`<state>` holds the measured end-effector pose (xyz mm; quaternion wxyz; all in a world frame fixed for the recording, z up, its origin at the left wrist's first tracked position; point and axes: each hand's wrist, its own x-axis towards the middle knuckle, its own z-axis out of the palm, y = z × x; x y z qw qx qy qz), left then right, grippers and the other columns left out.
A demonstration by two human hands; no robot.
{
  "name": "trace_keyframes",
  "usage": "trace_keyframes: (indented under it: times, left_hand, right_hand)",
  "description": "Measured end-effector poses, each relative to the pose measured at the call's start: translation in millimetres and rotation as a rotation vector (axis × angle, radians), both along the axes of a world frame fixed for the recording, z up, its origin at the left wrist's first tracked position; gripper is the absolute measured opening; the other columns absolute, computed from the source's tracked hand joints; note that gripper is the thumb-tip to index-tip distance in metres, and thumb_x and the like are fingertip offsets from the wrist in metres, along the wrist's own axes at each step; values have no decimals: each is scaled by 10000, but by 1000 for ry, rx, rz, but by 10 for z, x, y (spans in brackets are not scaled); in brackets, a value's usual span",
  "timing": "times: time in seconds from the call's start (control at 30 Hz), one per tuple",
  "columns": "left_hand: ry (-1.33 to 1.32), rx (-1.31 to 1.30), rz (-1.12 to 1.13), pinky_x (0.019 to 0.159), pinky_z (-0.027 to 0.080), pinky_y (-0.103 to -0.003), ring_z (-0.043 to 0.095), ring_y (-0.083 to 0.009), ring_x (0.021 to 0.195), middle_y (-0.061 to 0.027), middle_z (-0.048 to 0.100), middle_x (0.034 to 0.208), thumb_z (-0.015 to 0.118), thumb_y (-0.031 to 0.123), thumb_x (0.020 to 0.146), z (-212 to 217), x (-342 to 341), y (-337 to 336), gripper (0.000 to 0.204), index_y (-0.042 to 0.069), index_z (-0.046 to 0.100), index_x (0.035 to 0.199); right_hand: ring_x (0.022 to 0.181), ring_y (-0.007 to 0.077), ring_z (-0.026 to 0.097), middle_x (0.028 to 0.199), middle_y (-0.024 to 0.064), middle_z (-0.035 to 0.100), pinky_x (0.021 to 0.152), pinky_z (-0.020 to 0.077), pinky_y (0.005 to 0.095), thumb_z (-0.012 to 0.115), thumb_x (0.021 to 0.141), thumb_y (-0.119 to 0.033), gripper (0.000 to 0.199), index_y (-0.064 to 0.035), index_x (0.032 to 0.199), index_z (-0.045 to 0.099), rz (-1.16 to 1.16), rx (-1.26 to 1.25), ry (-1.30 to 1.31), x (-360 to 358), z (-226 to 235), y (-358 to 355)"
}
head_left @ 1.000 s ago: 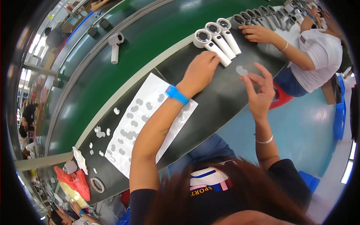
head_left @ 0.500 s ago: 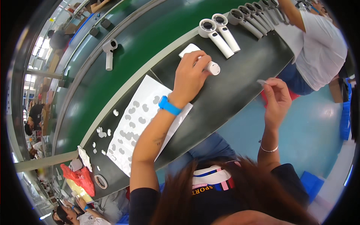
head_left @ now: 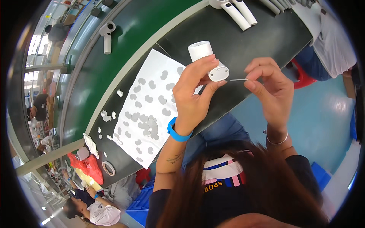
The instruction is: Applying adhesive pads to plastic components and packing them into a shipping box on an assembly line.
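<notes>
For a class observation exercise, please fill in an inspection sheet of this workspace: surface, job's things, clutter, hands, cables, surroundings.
Surface: dark table; white sheet bearing grey kidney-shaped pieces.
Job's things: white handheld device, oval end face toward the camera; thin piece, seen edge-on.
Clutter: small white pieces left of the sheet; tape roll and red plastic bag toward the table's left end.
Hands: left hand grips the device; right hand pinches the thin piece near its end face, contact unclear.
Cables: nothing seen.
Surroundings: green surface beyond the table, with another white device; co-worker in white at lower left.
</notes>
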<state>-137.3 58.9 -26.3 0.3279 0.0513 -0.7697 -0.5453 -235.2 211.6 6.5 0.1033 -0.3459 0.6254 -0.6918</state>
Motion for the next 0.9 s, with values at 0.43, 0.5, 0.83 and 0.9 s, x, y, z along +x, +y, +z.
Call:
trace_keyframes:
  times: [0.43, 0.5, 0.83, 0.9]
  left_hand:
    - [-61, 380, -153, 795, 570, -265, 622, -170, 897, -152, 515, 1234, 633, -172, 733, 113, 94, 41, 428, -56, 590, 1143]
    - [-48, 479, -207, 821, 561, -272, 623, -195, 960, -151, 489, 1265, 633, -163, 743, 116, 89, 38, 445, -64, 572, 1172]
    - [-91, 502, -268, 821, 540, -253, 625, -197, 966, -146, 495, 1264, 620, -96, 803, 87, 106, 13, 401, -37, 574, 1196]
    - [-120, 470, -241, 805, 536, -242, 632, -192, 950, -142, 511, 1248, 618, -73, 816, 98, 108, 13, 367, -24, 594, 1179]
  right_hand:
    - [968, 201, 632, 758, 58, 610, 867, 473, 294, 680, 766, 64, 499, -2, 1193, 433, 99, -55, -319, 67, 20, -133]
    - [961, 200, 635, 752, 58, 606, 856, 481, 292, 675, 768, 66, 477, -4, 1176, 438, 97, -55, -334, 57, 20, -133]
    - [961, 200, 635, 746, 57, 605, 835, 497, 296, 677, 752, 68, 442, -24, 1110, 434, 123, 11, -388, -8, 60, -100]
    - [959, 200, 636, 744, 58, 605, 834, 498, 296, 677, 750, 69, 443, -25, 1108, 434, 121, 17, -392, -9, 73, -100]
